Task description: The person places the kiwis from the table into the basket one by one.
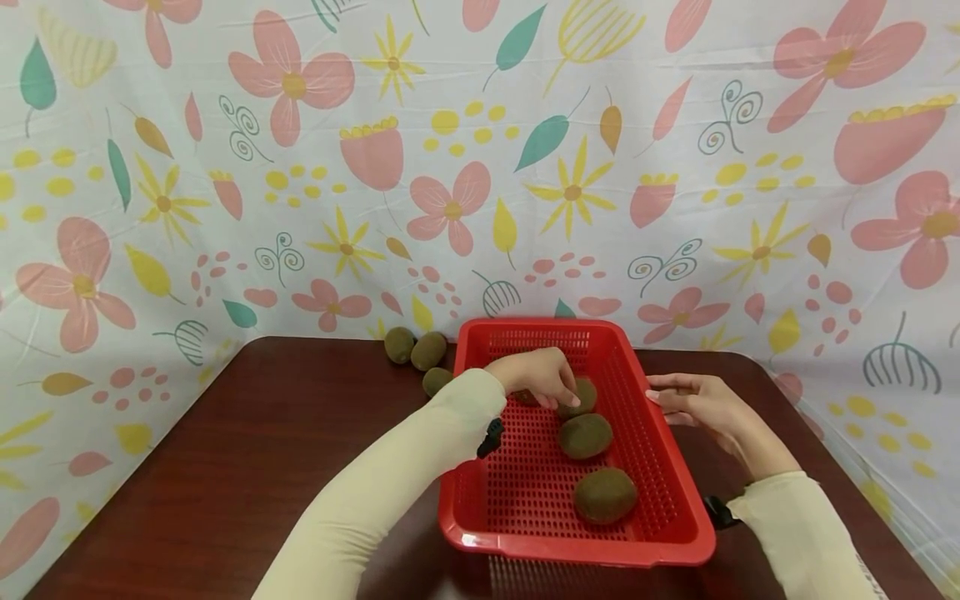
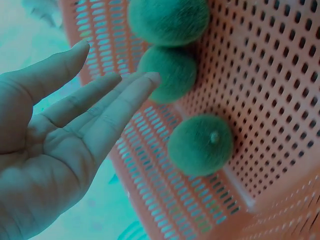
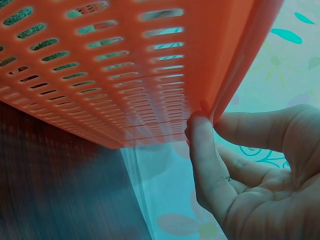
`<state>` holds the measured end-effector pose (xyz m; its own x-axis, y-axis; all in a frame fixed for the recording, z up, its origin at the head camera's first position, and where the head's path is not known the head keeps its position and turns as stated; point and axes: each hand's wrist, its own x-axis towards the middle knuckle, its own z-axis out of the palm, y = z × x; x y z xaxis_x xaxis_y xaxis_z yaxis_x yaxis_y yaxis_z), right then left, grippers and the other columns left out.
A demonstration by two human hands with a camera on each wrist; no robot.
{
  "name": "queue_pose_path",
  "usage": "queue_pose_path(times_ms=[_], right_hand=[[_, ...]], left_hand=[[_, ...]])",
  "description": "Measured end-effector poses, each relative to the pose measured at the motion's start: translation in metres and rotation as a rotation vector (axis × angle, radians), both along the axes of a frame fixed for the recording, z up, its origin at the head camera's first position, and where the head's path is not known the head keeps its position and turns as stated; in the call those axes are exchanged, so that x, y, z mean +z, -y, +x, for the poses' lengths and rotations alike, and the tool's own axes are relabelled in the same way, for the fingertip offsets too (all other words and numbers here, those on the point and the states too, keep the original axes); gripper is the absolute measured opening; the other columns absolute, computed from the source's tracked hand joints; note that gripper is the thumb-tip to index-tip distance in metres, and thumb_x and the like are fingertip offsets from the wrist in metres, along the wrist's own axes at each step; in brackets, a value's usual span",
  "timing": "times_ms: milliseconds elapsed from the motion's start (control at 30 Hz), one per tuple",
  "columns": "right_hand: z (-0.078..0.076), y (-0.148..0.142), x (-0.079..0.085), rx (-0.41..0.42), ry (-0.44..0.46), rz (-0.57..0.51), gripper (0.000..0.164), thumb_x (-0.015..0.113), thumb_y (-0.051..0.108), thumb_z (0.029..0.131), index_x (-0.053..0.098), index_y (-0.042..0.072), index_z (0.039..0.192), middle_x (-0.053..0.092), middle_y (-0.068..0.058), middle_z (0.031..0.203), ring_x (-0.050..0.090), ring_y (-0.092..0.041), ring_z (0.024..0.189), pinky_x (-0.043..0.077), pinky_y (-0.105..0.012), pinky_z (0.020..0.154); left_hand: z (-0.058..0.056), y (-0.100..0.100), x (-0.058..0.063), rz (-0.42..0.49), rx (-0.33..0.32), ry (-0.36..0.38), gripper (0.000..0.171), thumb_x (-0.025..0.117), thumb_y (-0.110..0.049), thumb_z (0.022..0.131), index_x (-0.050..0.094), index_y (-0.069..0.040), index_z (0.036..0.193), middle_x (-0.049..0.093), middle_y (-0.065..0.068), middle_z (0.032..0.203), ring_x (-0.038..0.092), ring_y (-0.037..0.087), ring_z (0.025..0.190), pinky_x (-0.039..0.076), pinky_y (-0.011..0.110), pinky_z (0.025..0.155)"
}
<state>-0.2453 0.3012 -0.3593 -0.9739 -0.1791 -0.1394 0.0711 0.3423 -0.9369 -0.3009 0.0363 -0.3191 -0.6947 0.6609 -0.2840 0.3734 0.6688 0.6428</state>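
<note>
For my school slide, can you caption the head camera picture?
Left hand touches a kiwi in a red basket; right hand steadies its rim.

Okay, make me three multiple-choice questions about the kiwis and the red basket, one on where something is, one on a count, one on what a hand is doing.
1. Where do the loose kiwis outside the basket lie?
A. on the table left of the basket's far end
B. in front of the basket's near rim
C. on the table right of the basket

2. How many kiwis can be seen inside the red basket?
A. one
B. three
C. six

3. What is the right hand doing?
A. lifting a kiwi
B. lying flat on the table away from the basket
C. touching the basket's right rim

Answers:
1 A, the head view shows them beside the far left corner on the table.
2 B, the far kiwi under the left hand, the middle kiwi and the near kiwi.
3 C, its fingers meet the rim in the head and right wrist views.
</note>
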Motion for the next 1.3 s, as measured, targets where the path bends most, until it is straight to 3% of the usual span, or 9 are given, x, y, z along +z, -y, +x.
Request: queue_pose_path(times_ms=[233, 367, 533, 667, 833, 1067, 1300], right_hand=[[-0.001, 0.0, 0.0, 0.0, 0.0, 0.003, 0.064, 0.064, 0.024, 0.094, 0.037, -0.012, 0.141, 0.07, -0.001, 0.101, 0.069, -0.014, 0.085, 0.057, -0.033, 0.078], [-0.001, 0.0, 0.0, 0.005, -0.002, 0.003, 0.064, 0.063, 0.024, 0.095, 0.037, -0.012, 0.141, 0.069, -0.002, 0.102, 0.069, -0.015, 0.085, 0.057, -0.033, 0.078], [-0.001, 0.001, 0.0, 0.002, -0.002, 0.005, 0.065, 0.063, 0.024, 0.095, 0.037, -0.012, 0.141, 0.069, -0.002, 0.103, 0.069, -0.015, 0.085, 0.057, -0.033, 0.078], [-0.001, 0.001, -0.001, 0.003, -0.005, 0.004, 0.064, 0.063, 0.024, 0.095, 0.037, -0.012, 0.141, 0.069, -0.003, 0.103, 0.069, -0.015, 0.085, 0.057, -0.033, 0.078], [-0.001, 0.0, -0.001, 0.0, -0.005, 0.007, 0.065, 0.064, 0.024, 0.094, 0.037, -0.012, 0.141, 0.07, -0.002, 0.103, 0.069, -0.015, 0.085, 0.057, -0.032, 0.078], [-0.001, -0.001, -0.002, -0.011, -0.006, 0.015, 0.065, 0.064, 0.025, 0.094, 0.038, -0.012, 0.14, 0.07, -0.002, 0.101, 0.069, -0.014, 0.085, 0.057, -0.032, 0.078], [-0.002, 0.0, -0.003, -0.011, -0.003, 0.025, 0.065, 0.065, 0.026, 0.094, 0.038, -0.012, 0.14, 0.07, -0.005, 0.103, 0.068, -0.015, 0.086, 0.057, -0.034, 0.079]], left_hand=[[-0.013, 0.028, 0.02, 0.153, 0.021, 0.043, 0.03, 0.064, -0.01, 0.093, 0.065, 0.004, 0.119, 0.068, 0.017, 0.109, 0.067, 0.031, 0.099, 0.055, 0.037, 0.084], [-0.021, 0.046, 0.03, 0.219, 0.05, 0.036, 0.032, 0.062, -0.01, 0.095, 0.062, 0.006, 0.123, 0.066, 0.019, 0.115, 0.066, 0.029, 0.1, 0.055, 0.032, 0.082], [-0.028, 0.072, 0.04, 0.295, 0.128, 0.023, 0.031, 0.059, -0.009, 0.096, 0.061, 0.006, 0.123, 0.064, 0.021, 0.117, 0.066, 0.029, 0.101, 0.054, 0.034, 0.086], [-0.033, 0.095, 0.041, 0.361, 0.237, 0.019, 0.031, 0.058, -0.008, 0.097, 0.06, 0.007, 0.123, 0.064, 0.025, 0.117, 0.065, 0.033, 0.103, 0.052, 0.041, 0.09], [-0.039, 0.126, 0.03, 0.412, 0.399, -0.003, 0.035, 0.058, -0.007, 0.096, 0.056, 0.01, 0.127, 0.062, 0.028, 0.118, 0.064, 0.037, 0.104, 0.052, 0.042, 0.089], [-0.042, 0.161, -0.003, 0.377, 0.686, -0.002, 0.037, 0.06, -0.01, 0.095, 0.055, 0.012, 0.126, 0.062, 0.028, 0.116, 0.068, 0.031, 0.091, 0.056, 0.032, 0.078], [-0.038, 0.174, -0.036, 0.239, 0.796, 0.038, 0.049, 0.063, -0.018, 0.095, 0.05, 0.017, 0.126, 0.063, 0.03, 0.112, 0.067, 0.037, 0.095, 0.056, 0.04, 0.081]])
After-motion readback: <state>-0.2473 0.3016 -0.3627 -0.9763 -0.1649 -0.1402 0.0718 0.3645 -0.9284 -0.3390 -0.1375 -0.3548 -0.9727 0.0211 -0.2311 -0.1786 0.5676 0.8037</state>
